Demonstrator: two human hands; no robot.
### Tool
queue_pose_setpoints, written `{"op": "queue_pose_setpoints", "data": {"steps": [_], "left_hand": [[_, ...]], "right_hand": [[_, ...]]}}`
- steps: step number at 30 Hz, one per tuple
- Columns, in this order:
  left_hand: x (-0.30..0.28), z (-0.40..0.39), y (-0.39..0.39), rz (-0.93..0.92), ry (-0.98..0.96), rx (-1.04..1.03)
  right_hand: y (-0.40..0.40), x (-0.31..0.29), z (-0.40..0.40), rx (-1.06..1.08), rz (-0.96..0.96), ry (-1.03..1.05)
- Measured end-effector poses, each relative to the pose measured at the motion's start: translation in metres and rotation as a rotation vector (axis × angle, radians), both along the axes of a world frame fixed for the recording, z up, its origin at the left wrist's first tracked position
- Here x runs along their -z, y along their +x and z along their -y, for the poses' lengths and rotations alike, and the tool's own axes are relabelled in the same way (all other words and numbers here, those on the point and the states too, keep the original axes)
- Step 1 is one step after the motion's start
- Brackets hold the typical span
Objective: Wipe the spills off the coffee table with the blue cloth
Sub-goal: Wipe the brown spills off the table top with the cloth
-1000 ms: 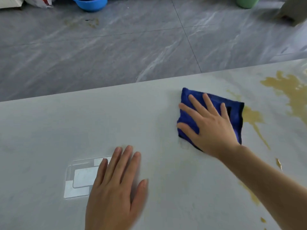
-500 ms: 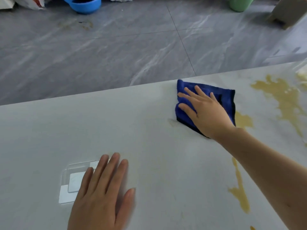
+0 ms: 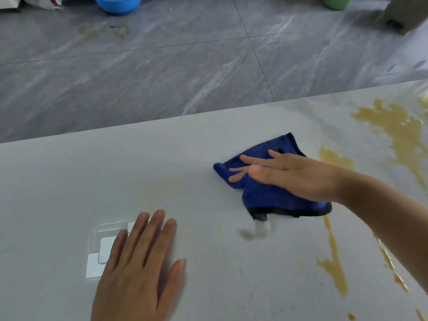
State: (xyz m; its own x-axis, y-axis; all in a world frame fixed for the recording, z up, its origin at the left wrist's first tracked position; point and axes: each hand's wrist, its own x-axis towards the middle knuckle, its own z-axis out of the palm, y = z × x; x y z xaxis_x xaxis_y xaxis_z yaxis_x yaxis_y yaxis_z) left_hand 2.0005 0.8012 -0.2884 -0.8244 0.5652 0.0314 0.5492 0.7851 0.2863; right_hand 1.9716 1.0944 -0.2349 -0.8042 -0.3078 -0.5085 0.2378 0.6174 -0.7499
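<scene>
On coffee table [image 3: 69, 181]: right hand [image 3: 298, 174] flat on blue cloth [image 3: 273, 195]; left hand [image 3: 139, 269] flat, empty; spills [image 3: 403, 133] right.

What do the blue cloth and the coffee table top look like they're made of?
Blue cloth: soft, matte, fuzzy fabric, probably microfibre, with a dark stitched hem; it bunches under the right hand. Coffee table: smooth pale surface, possibly stone or laminate; liquid pools on it rather than soaking in.

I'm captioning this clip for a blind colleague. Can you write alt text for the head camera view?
A right hand presses a blue cloth flat on a pale coffee table, with yellowish spills to its right. The left hand rests flat on the table nearer the camera.
</scene>
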Motion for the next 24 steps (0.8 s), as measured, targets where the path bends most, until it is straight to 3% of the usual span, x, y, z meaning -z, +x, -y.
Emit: {"op": "queue_pose_setpoints", "data": {"steps": [2,4,6,8,10,13,20,24], "left_hand": [[-0.001,0.0,0.0,0.004,-0.012,-0.003],[-0.003,-0.001,0.001,0.014,-0.014,-0.009],[-0.004,-0.001,0.001,0.027,-0.014,-0.015],[-0.004,-0.002,0.001,0.032,-0.006,-0.02],[-0.003,-0.001,0.001,0.028,-0.005,-0.017],[-0.002,-0.001,0.001,0.028,-0.014,-0.019],[-0.005,-0.002,0.002,0.043,-0.013,-0.016],[-0.005,-0.003,0.002,0.043,-0.001,-0.009]], "right_hand": [[-0.002,0.007,0.013,-0.148,-0.059,0.187],[0.001,0.018,0.027,-0.258,-0.256,0.437],[0.009,0.023,0.036,-0.228,-0.451,0.574],[0.02,0.026,0.038,-0.042,-0.548,0.55],[0.029,0.03,0.039,0.099,-0.511,0.535],[0.03,0.037,0.041,0.002,-0.456,0.683],[-0.016,0.046,0.035,-0.131,-0.521,0.768],[-0.027,0.048,-0.001,0.118,-0.491,0.947]]}}
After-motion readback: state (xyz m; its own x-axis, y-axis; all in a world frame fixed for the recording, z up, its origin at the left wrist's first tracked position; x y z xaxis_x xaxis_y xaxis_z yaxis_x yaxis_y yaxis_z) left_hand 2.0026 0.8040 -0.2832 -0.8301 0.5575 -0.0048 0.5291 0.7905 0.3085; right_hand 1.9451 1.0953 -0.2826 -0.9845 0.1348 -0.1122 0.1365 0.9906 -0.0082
